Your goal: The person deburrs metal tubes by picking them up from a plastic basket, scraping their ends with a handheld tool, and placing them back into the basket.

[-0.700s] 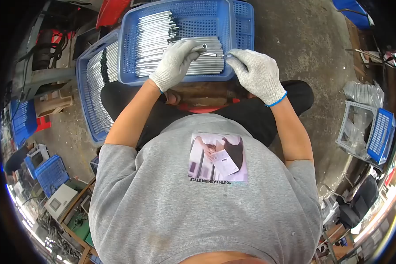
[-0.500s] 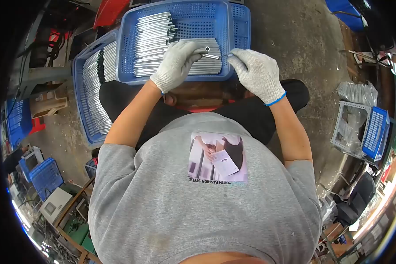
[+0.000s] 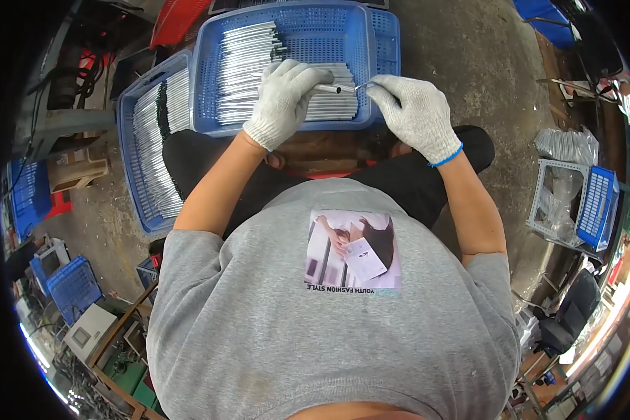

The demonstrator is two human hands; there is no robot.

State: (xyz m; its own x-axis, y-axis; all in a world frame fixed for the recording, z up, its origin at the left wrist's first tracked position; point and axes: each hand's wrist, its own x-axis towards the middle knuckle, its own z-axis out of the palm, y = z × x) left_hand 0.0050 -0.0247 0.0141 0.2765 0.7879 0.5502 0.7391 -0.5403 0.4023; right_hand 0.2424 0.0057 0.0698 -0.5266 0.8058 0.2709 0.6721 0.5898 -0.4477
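My left hand (image 3: 283, 98), in a white knit glove, is closed round a silver metal tube (image 3: 327, 88). The tube's open, dark end points right, towards the other hand. My right hand (image 3: 416, 115), gloved with a blue cuff edge, pinches a small thin piece (image 3: 360, 86) at its fingertips, too small to name. A narrow gap lies between that piece and the tube's end. Beneath both hands is a blue plastic basket (image 3: 283, 129) holding rows of similar metal tubes (image 3: 245, 70), some with dark ends.
A second blue basket (image 3: 124, 140) with more tubes stands at the left, beside my leg. A red bin (image 3: 178, 21) is at the back left. To the right, a grey frame rack (image 3: 539, 192) stands by a blue crate (image 3: 596, 203), with a black chair (image 3: 574, 315) nearer.
The tube in my left hand has turned, its open end swinging from facing up to pointing right. My right hand has shifted slightly right and stays pinched.
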